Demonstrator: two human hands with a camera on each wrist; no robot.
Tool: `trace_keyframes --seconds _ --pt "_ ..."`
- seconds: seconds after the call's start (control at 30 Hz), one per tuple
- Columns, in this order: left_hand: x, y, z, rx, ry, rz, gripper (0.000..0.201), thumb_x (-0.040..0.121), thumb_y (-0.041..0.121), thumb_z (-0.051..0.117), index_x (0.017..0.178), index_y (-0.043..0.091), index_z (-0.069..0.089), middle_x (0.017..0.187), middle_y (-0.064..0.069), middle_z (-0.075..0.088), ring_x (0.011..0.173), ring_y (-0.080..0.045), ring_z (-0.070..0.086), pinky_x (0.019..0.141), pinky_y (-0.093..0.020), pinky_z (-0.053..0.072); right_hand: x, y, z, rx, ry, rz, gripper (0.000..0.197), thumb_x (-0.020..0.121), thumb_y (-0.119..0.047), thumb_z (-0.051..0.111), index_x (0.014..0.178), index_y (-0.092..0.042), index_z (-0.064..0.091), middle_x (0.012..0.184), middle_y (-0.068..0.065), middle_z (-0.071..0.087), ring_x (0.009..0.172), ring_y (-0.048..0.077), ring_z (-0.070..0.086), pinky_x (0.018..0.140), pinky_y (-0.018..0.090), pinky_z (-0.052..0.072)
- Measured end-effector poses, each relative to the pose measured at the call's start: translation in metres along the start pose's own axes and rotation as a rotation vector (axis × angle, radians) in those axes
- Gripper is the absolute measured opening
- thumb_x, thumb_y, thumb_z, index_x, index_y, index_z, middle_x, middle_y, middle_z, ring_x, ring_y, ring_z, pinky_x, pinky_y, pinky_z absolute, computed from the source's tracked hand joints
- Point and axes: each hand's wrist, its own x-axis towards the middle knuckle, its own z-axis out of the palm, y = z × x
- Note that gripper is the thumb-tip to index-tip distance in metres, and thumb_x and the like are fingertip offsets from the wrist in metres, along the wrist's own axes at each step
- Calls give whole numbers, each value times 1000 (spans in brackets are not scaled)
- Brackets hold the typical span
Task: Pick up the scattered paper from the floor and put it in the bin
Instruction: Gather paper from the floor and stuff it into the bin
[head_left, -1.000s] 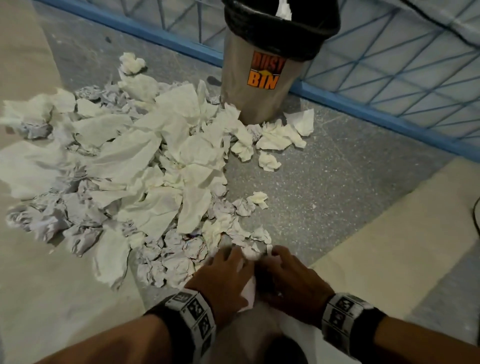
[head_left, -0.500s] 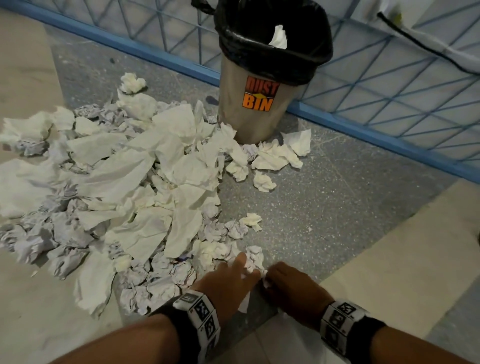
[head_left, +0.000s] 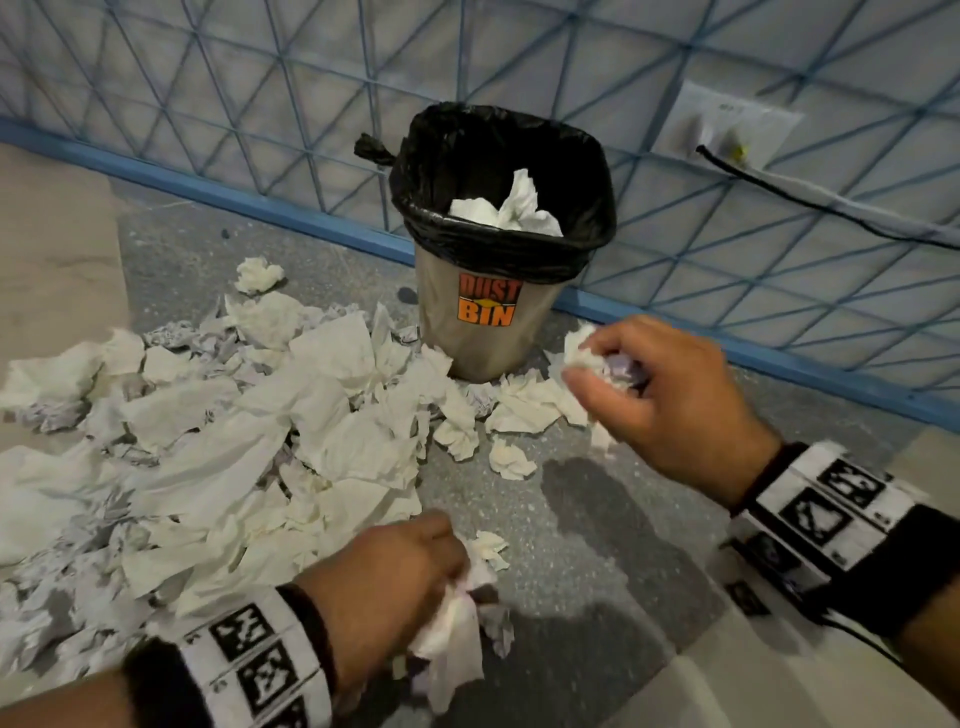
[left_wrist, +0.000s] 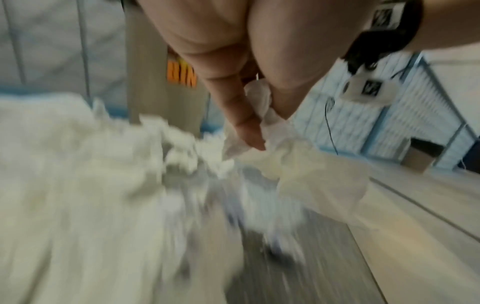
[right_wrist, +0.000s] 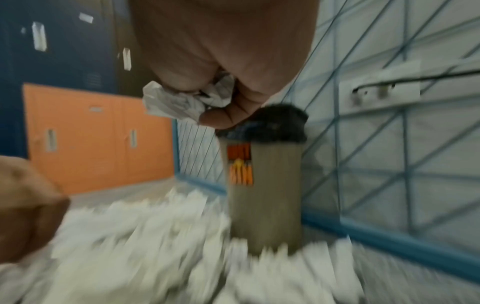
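Both hands were full: my left hand (head_left: 384, 577) gripped a limp sheet of tissue (head_left: 452, 654) hanging below its curled fingers, at the near edge of the scattered paper (head_left: 249, 447) spreading away to its left. Beyond and between the hands stood the bin (head_left: 483, 332), black-lined, with paper already inside. My right hand (head_left: 660, 395), raised beside it, clutched a crumpled ball (head_left: 587, 353).
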Motion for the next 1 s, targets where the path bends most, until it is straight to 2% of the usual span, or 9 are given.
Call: trace_keyframes --seconds 0.1,0.17,0.3,0.47,0.63,0.7,0.77,0.9,1.0 --pt "16 -7 -106 9 350 -96 16 84 18 57 96 27 63 98 9 56 83 -10 57 74 -25 48 76 -7 -22 37 277 45 21 82 -39 64 85 -18 63 73 -5 56 59 7 47 56 12 35" --pt "36 -17 -166 165 575 -106 16 82 20 58 94 20 67 97 0 61 83 -15 55 72 -26 40 121 -9 -29 71 438 94 24 81 -40 60 85 -17 64 72 -5 56 64 9 48 60 19 35" --pt "88 -43 -246 355 846 -241 21 90 24 55 106 14 64 112 -13 59 106 -31 53 83 -35 38 179 6 -18 -50 414 236 35 87 -45 49 96 -15 63 93 4 66 88 22 59 71 26 37" --pt "119 -71 -222 154 692 -331 35 92 36 52 123 20 55 128 -10 53 116 -29 50 93 -34 38 169 25 -6 -78 117 221 40 94 -43 41 116 -14 57 114 13 62 107 30 54 85 33 41" --pt "94 -68 -172 130 820 -197 38 89 34 55 120 13 57 132 -11 49 120 -27 48 98 -33 38 89 19 -15 75 458 93 26 91 -28 50 110 -13 60 104 2 58 95 20 59 82 33 49" --pt "76 -58 -136 129 753 -153 31 88 34 56 111 14 61 118 -10 55 107 -26 54 88 -33 42 41 16 3 80 332 128 22 91 -29 54 109 -16 58 101 -3 54 90 15 56 76 28 47" --pt "57 -50 -88 90 529 -176 29 87 39 51 106 18 61 108 -5 56 98 -25 55 80 -33 47 -10 17 34 85 -9 205 29 90 -37 57 115 -23 55 108 -6 51 93 10 54 79 27 48" --pt "19 -38 -5 58 -112 -412 53 85 51 52 131 29 37 130 0 38 116 -22 43 89 -40 49 -79 12 100 -24 -686 258 73 76 -63 60 137 -38 29 138 -5 31 118 15 48 98 35 44" --pt "3 -18 37 11 -314 -478 68 78 53 60 134 33 27 139 0 24 121 -26 36 89 -41 49 -102 -1 140 -114 -860 280 83 72 -61 64 138 -40 19 147 4 21 123 30 44 99 48 43"
